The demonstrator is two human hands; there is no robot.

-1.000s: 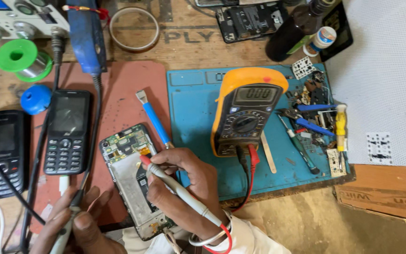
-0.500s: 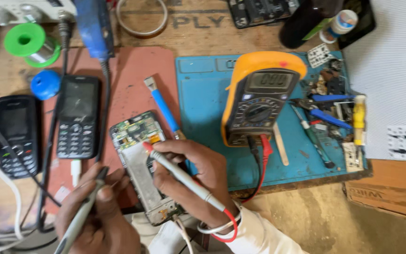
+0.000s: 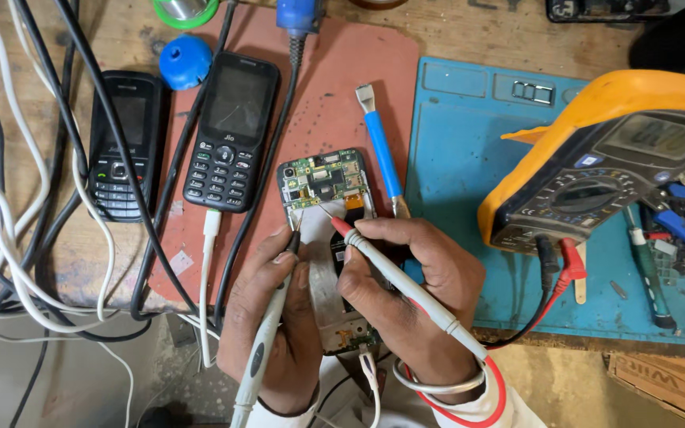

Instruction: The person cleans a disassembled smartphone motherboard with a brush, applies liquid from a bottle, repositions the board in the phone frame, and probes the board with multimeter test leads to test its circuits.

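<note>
The left hand (image 3: 275, 333) is up off the near edge of the surface now, and its black-tipped probe (image 3: 267, 333), which lay low and slanted a second ago, stands with its tip down at the lower edge of the opened phone's circuit board (image 3: 323, 181). The red-tipped probe (image 3: 394, 273) in the right hand (image 3: 406, 293) has slid in too, its point now just beside the other tip. The view has closed in: the multimeter (image 3: 604, 170) sits far right, and the top row of tools has dropped out.
</note>
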